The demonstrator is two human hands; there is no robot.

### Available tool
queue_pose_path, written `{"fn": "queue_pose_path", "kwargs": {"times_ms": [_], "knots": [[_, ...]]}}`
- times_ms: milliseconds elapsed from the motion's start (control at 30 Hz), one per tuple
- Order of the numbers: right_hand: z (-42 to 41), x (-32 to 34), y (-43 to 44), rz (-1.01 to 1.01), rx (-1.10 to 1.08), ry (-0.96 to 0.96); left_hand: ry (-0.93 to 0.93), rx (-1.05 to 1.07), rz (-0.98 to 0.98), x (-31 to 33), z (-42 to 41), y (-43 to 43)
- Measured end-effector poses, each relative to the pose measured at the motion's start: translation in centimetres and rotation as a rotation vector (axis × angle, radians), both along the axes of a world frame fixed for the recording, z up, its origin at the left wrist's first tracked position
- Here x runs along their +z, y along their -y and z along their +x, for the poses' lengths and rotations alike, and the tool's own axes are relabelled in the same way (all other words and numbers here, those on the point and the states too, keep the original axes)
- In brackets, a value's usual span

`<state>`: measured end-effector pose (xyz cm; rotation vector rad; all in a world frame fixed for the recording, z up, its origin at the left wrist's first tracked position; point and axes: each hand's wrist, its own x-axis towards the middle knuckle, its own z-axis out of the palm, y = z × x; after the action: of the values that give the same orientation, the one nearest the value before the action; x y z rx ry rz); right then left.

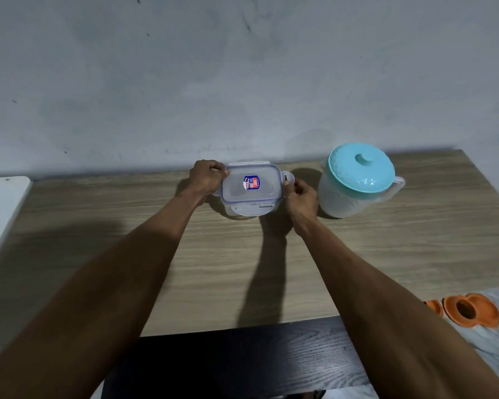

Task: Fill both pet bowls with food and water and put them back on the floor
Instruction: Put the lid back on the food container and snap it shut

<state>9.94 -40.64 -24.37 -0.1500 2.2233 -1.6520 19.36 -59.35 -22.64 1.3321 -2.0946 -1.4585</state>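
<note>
A clear plastic food container (pixel 249 191) with a snap-lock lid and a small sticker stands at the back of the wooden table (pixel 185 269). My left hand (pixel 206 177) grips its left end. My right hand (pixel 300 197) holds its right end, with fingers on the raised side latch. To the right of the container stands a translucent water jug (pixel 355 187) with a turquoise lid. Down on the floor at the lower right lies an orange double pet bowl (pixel 473 311), partly hidden by my right forearm.
A grey wall rises right behind the table. A white surface (pixel 0 208) adjoins the table's left edge. A dark wood-grain panel (pixel 242 358) lies below the table's near edge. Pale marbled floor (pixel 496 349) shows at the lower right.
</note>
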Motion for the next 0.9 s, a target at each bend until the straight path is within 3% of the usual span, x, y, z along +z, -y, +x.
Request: {"fn": "queue_pose_path", "kwargs": {"times_ms": [133,233,400,533,900], "knots": [[-0.3,0.3,0.0,0.087,0.031,-0.035,0.018,-0.011,-0.011,-0.5,0.3,0.3],[-0.6,0.7,-0.2,0.271,0.132,-0.207,0.059,-0.022,-0.015,-0.6,1.1,0.3],[-1.3,2.6,0.5,0.573,0.716,-0.573,0.044,-0.1,0.182,-1.3,2.6,-0.7],[-1.7,3.3,2.6,0.805,1.057,-0.71,-0.002,-0.091,0.242,-2.2,2.8,-1.1],[-1.8,2.5,4.7,0.998,1.065,-0.902,-0.042,-0.079,0.277,-4.1,2.8,-1.6]]}}
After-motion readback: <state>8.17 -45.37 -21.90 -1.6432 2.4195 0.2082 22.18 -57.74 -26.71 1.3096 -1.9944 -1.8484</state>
